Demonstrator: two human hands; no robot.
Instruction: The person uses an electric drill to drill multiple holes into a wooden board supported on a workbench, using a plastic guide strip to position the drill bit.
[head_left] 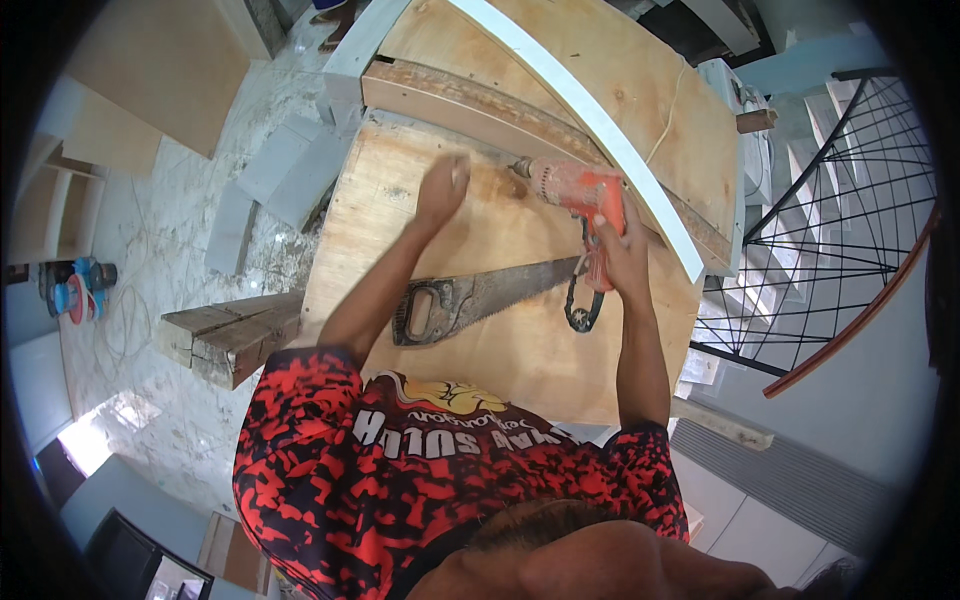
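Note:
My right hand (618, 250) grips the handle of a dusty red corded drill (580, 185) whose chuck points left. My left hand (443, 188) is closed a short way left of the chuck; what it holds, if anything, I cannot make out. Both hands are over a light plywood board (350, 200). Below them lies a hand saw (431, 312) with a dark handle, near the drill's looped black cord (578, 318). Beyond the drill, a long white curved strip (659, 207) rests across a raised plywood piece (500, 70).
Timber beams (230, 335) jut out at the left, near grey blocks (290, 170). A power tool (80, 290) and cord lie on the stained floor. Plywood sheets (160, 90) are at upper left, another person's feet (330, 30) at the top. A black metal railing (830, 250) borders stairs at right.

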